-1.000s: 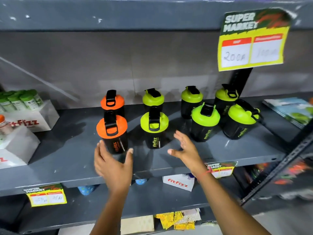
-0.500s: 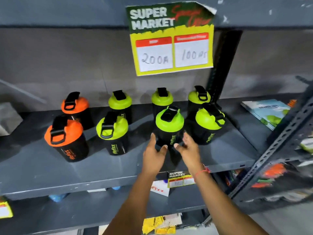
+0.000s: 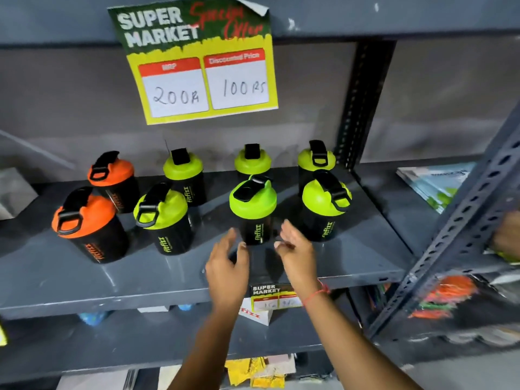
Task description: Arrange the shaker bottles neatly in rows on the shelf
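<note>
Several black shaker bottles stand in two rows on the grey shelf [image 3: 351, 266]. The front row holds an orange-lidded bottle [image 3: 88, 226], a green-lidded bottle [image 3: 163, 220], a third green-lidded bottle [image 3: 253, 209] and a fourth green-lidded bottle [image 3: 325, 205]. Behind them stand an orange-lidded bottle [image 3: 112, 175] and three green-lidded ones. My left hand [image 3: 226, 267] and my right hand [image 3: 295, 249] hover just in front of the third front bottle, one on each side, fingers spread and holding nothing. Neither hand touches it.
A yellow and green price sign [image 3: 197, 66] hangs from the shelf above. A perforated metal upright [image 3: 461, 220] slants across the right. Booklets [image 3: 439, 184] lie on the neighbouring shelf. Another person's hand [image 3: 506, 237] shows at the right edge. Boxes and packets fill the lower shelves.
My view swung from the left part of the shelf to the right. Both hands left the orange front bottle area, moved to the third front bottle, then drew slightly back from it.
</note>
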`<state>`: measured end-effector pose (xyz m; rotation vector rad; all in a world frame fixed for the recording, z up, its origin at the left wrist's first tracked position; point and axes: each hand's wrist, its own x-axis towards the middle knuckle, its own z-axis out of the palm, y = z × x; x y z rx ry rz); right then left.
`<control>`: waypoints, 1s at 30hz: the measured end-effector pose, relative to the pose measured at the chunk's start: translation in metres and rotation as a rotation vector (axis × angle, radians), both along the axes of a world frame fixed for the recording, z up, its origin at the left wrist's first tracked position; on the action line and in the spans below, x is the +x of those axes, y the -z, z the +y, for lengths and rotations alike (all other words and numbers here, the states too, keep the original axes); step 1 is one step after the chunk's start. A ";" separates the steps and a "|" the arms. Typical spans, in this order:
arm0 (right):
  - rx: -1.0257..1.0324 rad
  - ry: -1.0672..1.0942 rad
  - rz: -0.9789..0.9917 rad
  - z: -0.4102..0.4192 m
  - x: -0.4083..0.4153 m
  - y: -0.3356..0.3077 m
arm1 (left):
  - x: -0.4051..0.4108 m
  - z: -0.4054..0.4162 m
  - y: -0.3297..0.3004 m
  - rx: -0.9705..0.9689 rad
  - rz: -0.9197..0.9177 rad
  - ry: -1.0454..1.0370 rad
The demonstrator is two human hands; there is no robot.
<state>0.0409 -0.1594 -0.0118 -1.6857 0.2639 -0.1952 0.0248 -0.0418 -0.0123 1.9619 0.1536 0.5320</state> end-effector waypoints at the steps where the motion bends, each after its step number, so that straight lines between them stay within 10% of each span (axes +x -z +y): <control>1: 0.019 0.111 -0.048 -0.008 -0.009 -0.001 | -0.011 -0.008 -0.002 0.028 -0.080 0.020; 6: 0.125 0.524 -0.181 -0.062 -0.026 0.003 | -0.023 -0.066 -0.005 0.129 -0.044 0.388; 15: 0.031 0.155 -0.007 -0.101 0.006 0.002 | 0.016 -0.110 -0.006 0.018 0.258 0.427; 30: -0.002 0.202 -0.010 -0.099 0.006 0.008 | 0.013 -0.111 -0.013 0.082 0.327 0.403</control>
